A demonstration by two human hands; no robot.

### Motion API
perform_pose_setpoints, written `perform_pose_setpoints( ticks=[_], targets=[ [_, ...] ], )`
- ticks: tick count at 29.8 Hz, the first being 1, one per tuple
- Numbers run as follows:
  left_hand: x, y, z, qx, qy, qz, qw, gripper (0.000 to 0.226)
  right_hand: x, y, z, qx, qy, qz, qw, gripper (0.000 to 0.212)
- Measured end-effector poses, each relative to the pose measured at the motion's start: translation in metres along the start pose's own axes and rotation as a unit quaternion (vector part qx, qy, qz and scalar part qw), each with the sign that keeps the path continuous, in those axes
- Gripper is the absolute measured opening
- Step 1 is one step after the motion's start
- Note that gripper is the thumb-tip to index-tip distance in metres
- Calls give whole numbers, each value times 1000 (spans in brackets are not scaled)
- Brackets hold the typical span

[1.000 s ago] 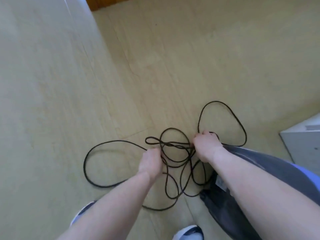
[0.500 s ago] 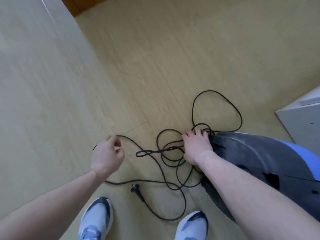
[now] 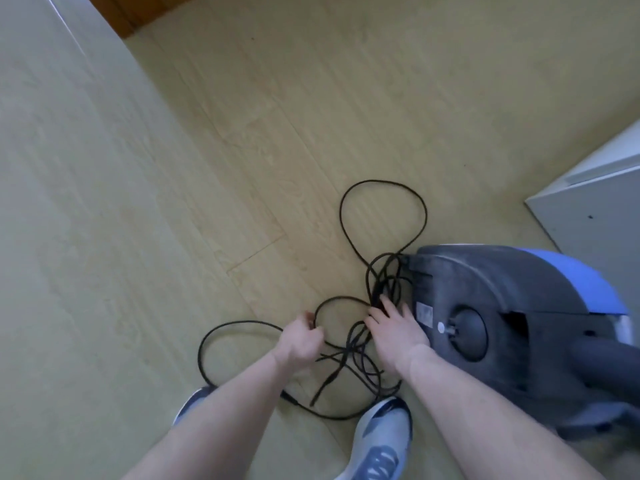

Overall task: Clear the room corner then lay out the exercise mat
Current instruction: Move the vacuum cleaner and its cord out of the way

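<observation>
A black power cord lies in tangled loops on the pale wood floor. It runs from the back of a dark grey and blue vacuum cleaner lying on its side at the right. My left hand pinches a loop of the cord near the middle of the tangle. My right hand grips a bundle of gathered cord loops right beside the vacuum's rear. The exercise mat is not in view.
A pale wall fills the left side and meets the floor along a diagonal. A grey cabinet corner stands at the right. My two grey and white shoes stand just below the cord. Bare floor stretches beyond the cord.
My left hand has come back from the left toward the tangle, bringing a cord loop with it. My right hand stays on the gathered loops by the vacuum. The view has shifted.
</observation>
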State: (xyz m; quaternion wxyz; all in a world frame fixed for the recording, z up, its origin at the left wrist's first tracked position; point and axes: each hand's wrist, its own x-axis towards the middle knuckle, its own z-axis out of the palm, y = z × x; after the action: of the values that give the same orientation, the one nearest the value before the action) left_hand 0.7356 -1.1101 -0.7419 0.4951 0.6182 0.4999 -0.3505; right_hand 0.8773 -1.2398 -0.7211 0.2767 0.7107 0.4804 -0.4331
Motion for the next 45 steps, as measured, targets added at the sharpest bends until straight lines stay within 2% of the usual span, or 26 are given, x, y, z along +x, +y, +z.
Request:
perform_pose_setpoints(
  ticks=[2, 4, 9, 12, 16, 21, 23, 26, 29, 35, 41, 45],
  targets=[
    [-12, 3, 2, 49, -53, 33, 997, 53, -9, -3, 6, 10, -20, 15, 1000, 72],
    [-26, 5, -6, 118, -61, 73, 988, 57, -23, -5, 5, 42, -10, 21, 999, 79],
    [-72, -3, -58, 220, 8, 112, 969, 56, -76, -20, -22, 129, 65, 22, 989, 85],
    [-121, -2, -98, 265, 37, 121, 956, 54, -133, -37, -43, 201, 87, 59, 974, 84],
    [-199, 16, -154, 302, 64, 134, 942, 51, -222, -55, -80, 293, 119, 104, 943, 88],
    [-318, 55, -206, 320, 87, 155, 930, 46, -352, -61, -130, 389, 160, 177, 890, 83],
    [-388, 78, -226, 324, 96, 175, 925, 44, -422, -58, -160, 429, 193, 207, 858, 79],
    [-447, 98, -239, 329, 106, 197, 918, 43, -486, -57, -184, 488, 253, 231, 803, 71],
    [-523, 129, -245, 339, 124, 227, 904, 43, -565, -51, -209, 507, 285, 246, 775, 66],
    [-673, 200, -225, 371, 146, 315, 861, 45, -701, -33, -226, 529, 303, 253, 751, 68],
    [-759, 246, -186, 389, 162, 379, 824, 45, -773, -38, -202, 518, 292, 239, 768, 76],
    [-795, 263, -164, 417, 159, 401, 800, 46, -815, -31, -187, 513, 308, 247, 762, 76]
  ],
)
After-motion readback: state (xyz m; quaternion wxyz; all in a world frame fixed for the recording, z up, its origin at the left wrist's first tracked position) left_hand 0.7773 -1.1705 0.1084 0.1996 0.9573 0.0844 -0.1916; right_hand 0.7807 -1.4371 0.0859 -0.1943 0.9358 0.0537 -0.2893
